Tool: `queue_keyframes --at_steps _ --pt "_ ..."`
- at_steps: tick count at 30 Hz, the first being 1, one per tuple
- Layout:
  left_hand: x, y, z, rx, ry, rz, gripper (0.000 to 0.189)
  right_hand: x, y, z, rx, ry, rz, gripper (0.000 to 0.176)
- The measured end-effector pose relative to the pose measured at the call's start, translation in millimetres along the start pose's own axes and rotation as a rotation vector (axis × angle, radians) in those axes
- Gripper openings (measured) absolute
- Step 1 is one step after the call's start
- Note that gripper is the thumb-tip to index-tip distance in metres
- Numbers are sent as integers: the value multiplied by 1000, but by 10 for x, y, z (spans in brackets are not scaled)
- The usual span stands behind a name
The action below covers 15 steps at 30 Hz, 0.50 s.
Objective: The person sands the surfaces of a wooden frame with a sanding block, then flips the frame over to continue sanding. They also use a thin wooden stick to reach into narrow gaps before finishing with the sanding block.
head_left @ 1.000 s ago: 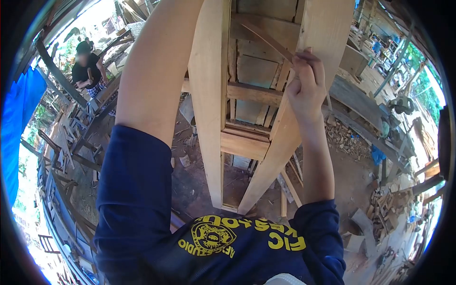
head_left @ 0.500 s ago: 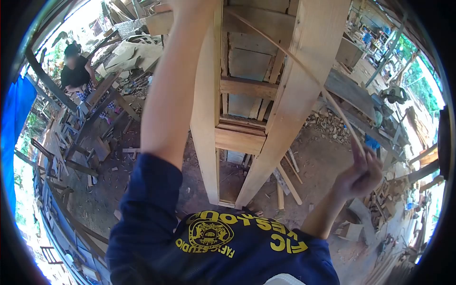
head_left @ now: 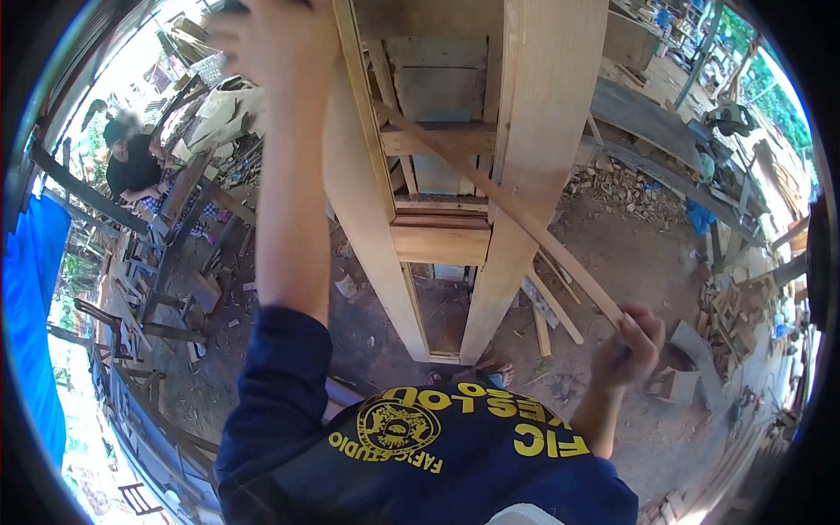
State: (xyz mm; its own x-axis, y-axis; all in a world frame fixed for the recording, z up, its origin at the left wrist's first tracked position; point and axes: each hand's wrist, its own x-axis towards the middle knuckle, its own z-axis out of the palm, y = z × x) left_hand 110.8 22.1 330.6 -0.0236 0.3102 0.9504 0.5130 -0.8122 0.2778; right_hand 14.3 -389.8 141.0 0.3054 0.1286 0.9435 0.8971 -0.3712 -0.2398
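A thin wooden strip [head_left: 547,241] slants across a tall wooden frame [head_left: 547,114], its far end lying over the frame's left post. My right hand [head_left: 632,346] is closed around the near end of this strip, off to the right of the frame. At the upper left, my left hand [head_left: 276,39] is beside the top of the left post [head_left: 359,192]; its fingers are spread but blurred, and the image edge cuts off part of the hand. Crosspieces [head_left: 440,244] join the two posts, with narrow beading along their inner edges.
A person [head_left: 131,166] sits at a wooden bench at the far left. Offcuts [head_left: 547,306] lie on the dirt floor right of the frame. A plank bench [head_left: 643,127] stands at the right, wood scraps [head_left: 612,188] beneath it. A blue tarp [head_left: 35,324] hangs on the left.
My right hand has come lower and nearer my body, and the strip, bowed before, now looks straighter. My left hand has come further into view at the upper left. The camera view has shifted.
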Motion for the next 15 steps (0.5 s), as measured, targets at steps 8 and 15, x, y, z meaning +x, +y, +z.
queue_keyframes --at_steps 8,15 --pt "461 240 -114 -62 14 -29 73 -175 235 1184 150 -54 7 25" --pt "468 239 -56 -23 53 -40 76 -323 373 1363 71 -188 12 36"
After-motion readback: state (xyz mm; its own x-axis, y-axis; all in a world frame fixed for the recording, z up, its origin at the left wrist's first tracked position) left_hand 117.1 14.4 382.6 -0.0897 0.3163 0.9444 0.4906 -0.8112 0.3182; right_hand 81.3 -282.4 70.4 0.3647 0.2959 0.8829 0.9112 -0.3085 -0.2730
